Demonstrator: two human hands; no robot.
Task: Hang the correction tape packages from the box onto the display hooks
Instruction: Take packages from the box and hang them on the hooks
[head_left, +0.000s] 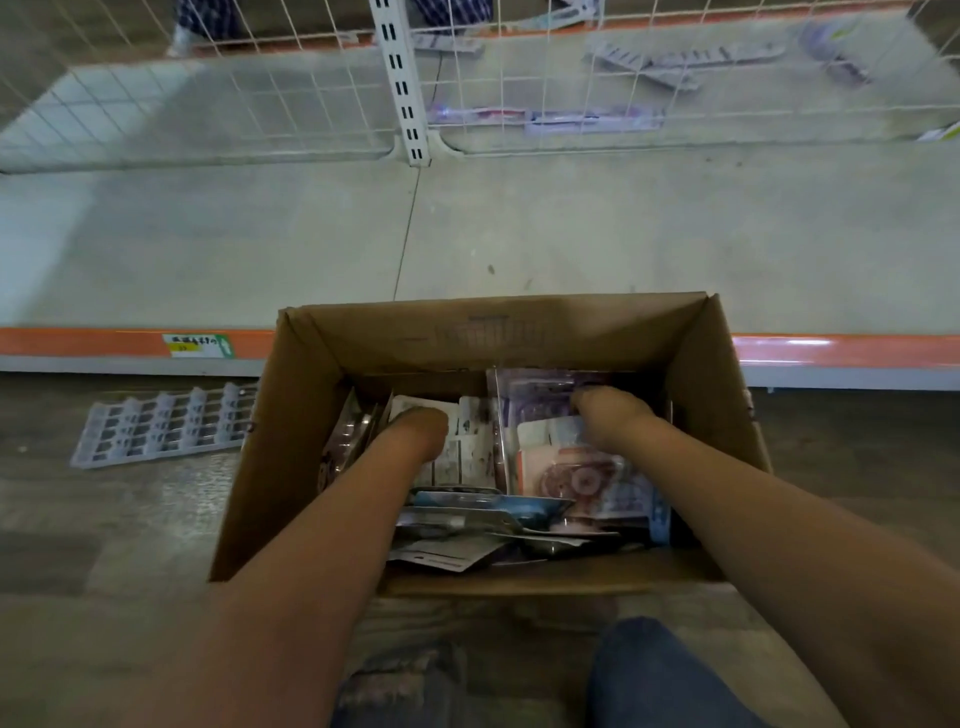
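Two hands: both reach down into an open cardboard box (717, 415) that stands on the wood-look floor, seen from the head camera looking down.
Box contents: a loose heap of correction tape packages (582, 478), carded blister packs lying flat and on edge, filling the bottom of the box.
Left hand (421, 428): deep in the left half of the box, its fingers bent downward against white-backed packs; the fingertips are hidden, so I cannot tell whether it grips anything.
Right hand (602, 410): in the right half, resting on a purple-printed pack near the far wall; its fingers curl out of sight, and its grip cannot be told either.
Shelf (519, 218): a pale base shelf with an orange front strip lies just beyond the box.
Wire grid (291, 98): a white mesh back panel rises behind the shelf, with a few blurred packs lying past it.
Plastic tray (161, 423): a clear ribbed insert lies on the floor left of the box.
Knees: blue denim shows at the bottom edge.
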